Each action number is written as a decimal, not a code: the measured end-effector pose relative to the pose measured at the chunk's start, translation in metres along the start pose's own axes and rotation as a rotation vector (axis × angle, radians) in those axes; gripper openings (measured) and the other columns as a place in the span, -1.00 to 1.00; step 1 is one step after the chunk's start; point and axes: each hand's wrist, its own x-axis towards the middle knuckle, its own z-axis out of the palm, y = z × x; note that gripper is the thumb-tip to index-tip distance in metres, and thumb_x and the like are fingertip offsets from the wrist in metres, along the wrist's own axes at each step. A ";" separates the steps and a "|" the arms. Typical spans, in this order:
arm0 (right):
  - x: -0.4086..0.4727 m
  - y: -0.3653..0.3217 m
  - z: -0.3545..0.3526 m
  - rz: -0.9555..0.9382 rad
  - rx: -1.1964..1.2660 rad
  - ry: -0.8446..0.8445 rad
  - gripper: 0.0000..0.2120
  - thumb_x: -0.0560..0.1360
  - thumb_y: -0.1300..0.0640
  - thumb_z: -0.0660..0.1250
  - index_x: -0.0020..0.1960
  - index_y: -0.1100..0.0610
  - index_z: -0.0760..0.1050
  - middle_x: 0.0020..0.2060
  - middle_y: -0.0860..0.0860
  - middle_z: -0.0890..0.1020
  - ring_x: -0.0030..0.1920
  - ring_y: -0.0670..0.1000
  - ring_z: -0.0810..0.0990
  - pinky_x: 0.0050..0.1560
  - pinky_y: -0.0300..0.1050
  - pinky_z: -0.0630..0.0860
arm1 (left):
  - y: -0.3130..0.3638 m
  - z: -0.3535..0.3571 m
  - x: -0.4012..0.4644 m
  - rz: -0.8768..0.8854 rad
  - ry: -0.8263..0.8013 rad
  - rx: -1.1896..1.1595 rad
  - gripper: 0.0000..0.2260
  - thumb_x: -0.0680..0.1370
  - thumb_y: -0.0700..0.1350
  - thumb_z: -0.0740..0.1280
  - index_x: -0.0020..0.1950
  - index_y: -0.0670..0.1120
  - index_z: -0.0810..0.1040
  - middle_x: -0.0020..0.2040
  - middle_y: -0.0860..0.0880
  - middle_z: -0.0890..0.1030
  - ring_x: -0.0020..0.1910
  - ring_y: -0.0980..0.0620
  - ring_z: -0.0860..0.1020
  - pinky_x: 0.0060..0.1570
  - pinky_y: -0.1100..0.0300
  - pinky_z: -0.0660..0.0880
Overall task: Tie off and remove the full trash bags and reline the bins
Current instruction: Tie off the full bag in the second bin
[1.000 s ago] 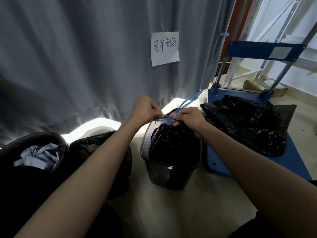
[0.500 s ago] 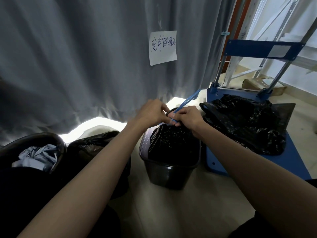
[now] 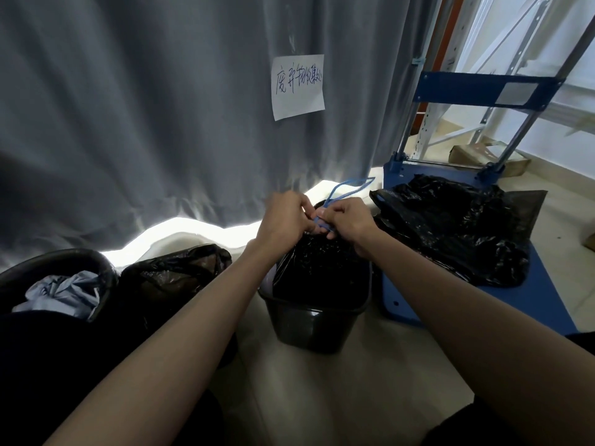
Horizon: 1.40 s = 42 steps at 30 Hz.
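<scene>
Fingers: both hands curled tight, pinching the blue drawstring [image 3: 325, 224] at the bag's gathered neck; fingertips mostly hidden behind the knuckles.
Curtain [image 3: 145, 107]: grey, folds run past the frame's top and left edges; a white paper note [image 3: 297, 86] with handwriting hangs on it.
Cart [image 3: 528, 294]: blue platform, right side cut off, carrying a loose black bag [image 3: 450, 233].
Round bin [image 3: 58, 268]: lower left, partly cut off, pale crumpled material inside; contents hard to make out.
Bin [image 3: 314, 320]: black, rectangular, on the floor between both forearms.
Trash bag [image 3: 318, 265]: black, seated in that bin, neck drawn up.
Left hand [image 3: 283, 220]: knuckles up, touching the right.
Right hand [image 3: 349, 220]: wrist angled inward; a drawstring loop rises behind it.
</scene>
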 end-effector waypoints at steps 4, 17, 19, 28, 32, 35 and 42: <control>0.002 0.002 0.002 0.072 0.064 0.022 -0.71 0.56 0.21 0.33 -0.33 0.14 0.58 -0.50 0.06 0.55 -0.59 -0.05 0.40 -0.51 -0.26 0.39 | 0.002 0.004 -0.008 0.113 0.044 0.077 -0.72 0.27 -0.08 0.58 -0.09 -0.06 0.62 -0.30 -0.03 0.63 -0.29 -0.01 0.58 -0.27 0.15 0.47; 0.000 -0.005 -0.004 0.031 0.267 0.042 -0.80 0.48 0.24 0.43 -0.23 0.22 0.44 -0.47 0.14 0.50 -0.51 0.04 0.53 -0.36 -0.11 0.59 | -0.011 -0.011 -0.001 -0.001 -0.218 -0.077 -0.92 0.49 -0.17 0.44 -0.21 -0.04 0.65 -0.38 0.05 0.56 -0.36 0.14 0.47 -0.26 0.28 0.38; -0.003 -0.005 -0.003 -0.089 0.105 -0.028 -0.74 0.49 0.14 0.43 -0.33 0.20 0.51 -0.47 0.12 0.55 -0.44 0.00 0.54 -0.22 -0.13 0.56 | -0.014 -0.014 -0.002 -0.053 -0.250 -0.140 -0.91 0.53 -0.23 0.37 -0.17 -0.12 0.63 -0.35 0.01 0.54 -0.36 0.11 0.45 -0.38 0.40 0.36; -0.012 0.003 0.001 -0.310 -0.328 0.004 -0.78 0.50 0.02 0.39 -0.25 0.09 0.69 -0.33 0.05 0.69 -0.22 0.02 0.64 -0.07 -0.07 0.53 | -0.015 -0.020 0.000 -0.185 -0.313 -0.194 -0.81 0.53 -0.26 0.26 -0.24 -0.09 0.56 -0.19 -0.14 0.56 -0.24 -0.03 0.48 -0.38 0.23 0.32; -0.013 0.004 0.001 -0.309 -0.323 -0.048 -0.87 0.42 0.02 0.48 -0.25 0.05 0.69 -0.33 0.10 0.68 -0.30 -0.05 0.57 -0.15 -0.13 0.52 | -0.014 -0.019 0.001 -0.187 -0.299 -0.182 -0.80 0.50 -0.27 0.28 -0.29 -0.07 0.57 -0.20 -0.16 0.59 -0.26 -0.03 0.49 -0.41 0.27 0.33; -0.014 0.003 0.002 -0.281 -0.351 -0.100 -0.90 0.36 0.03 0.54 -0.24 0.04 0.68 -0.37 0.02 0.67 -0.35 -0.12 0.55 -0.23 -0.29 0.45 | -0.016 -0.017 0.002 -0.158 -0.282 -0.190 -0.78 0.51 -0.30 0.30 -0.30 -0.08 0.57 -0.27 -0.08 0.58 -0.37 0.08 0.48 -0.50 0.41 0.35; -0.012 -0.004 -0.001 -0.322 -0.400 -0.011 -0.88 0.50 0.19 0.36 -0.18 0.17 0.63 -0.31 0.01 0.62 -0.30 -0.09 0.49 -0.31 -0.49 0.34 | -0.015 -0.020 0.007 -0.054 -0.157 -0.109 -0.77 0.39 -0.24 0.54 -0.34 0.06 0.62 -0.49 0.11 0.55 -0.50 0.22 0.44 -0.25 0.25 0.45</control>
